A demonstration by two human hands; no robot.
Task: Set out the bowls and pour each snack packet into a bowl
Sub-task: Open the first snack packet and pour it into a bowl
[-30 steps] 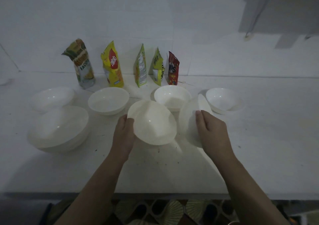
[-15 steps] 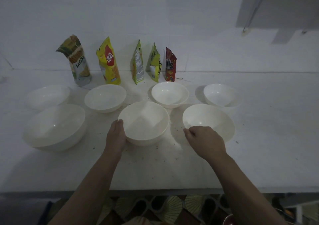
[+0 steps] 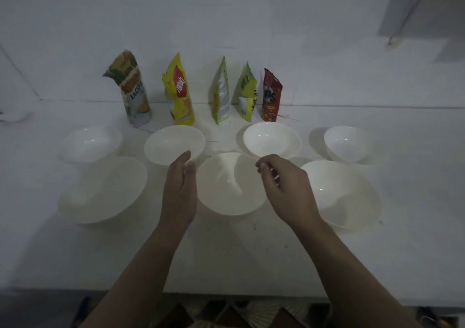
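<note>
White bowls stand upright across the pale tabletop (image 3: 251,252) in two rows, all seven of them empty as far as the dim light shows. The far row holds four: a far-left bowl (image 3: 91,143), a second bowl (image 3: 173,142), a third bowl (image 3: 271,139) and a far-right bowl (image 3: 346,142). The near row holds three larger ones: a near-left bowl (image 3: 103,189), a middle bowl (image 3: 230,184) and a near-right bowl (image 3: 339,192).

Behind them, along the wall at the far edge, five snack packets stand upright, none of them lying down or visibly emptied: a tall green-and-white packet (image 3: 132,91) at the left, a yellow packet with a red oval (image 3: 180,91), a slim green packet (image 3: 220,93) seen edge-on, a small yellow-green packet (image 3: 247,93) and a red packet (image 3: 271,96) at the right. Whether any top is torn open cannot be told.

The left hand (image 3: 180,189) hovers just beside the left rim of the middle bowl, its grip released and fingers straight, holding nothing. The right hand (image 3: 284,189) hangs over the bowl's right rim with fingers loosely curled, likewise grasping nothing.

Judging from this layout, setting out the bowls looks finished or nearly so, while the pouring has not begun: all five packets remain to be picked up, opened if need be, and tipped into bowls. Two bowls would stay unused.
</note>
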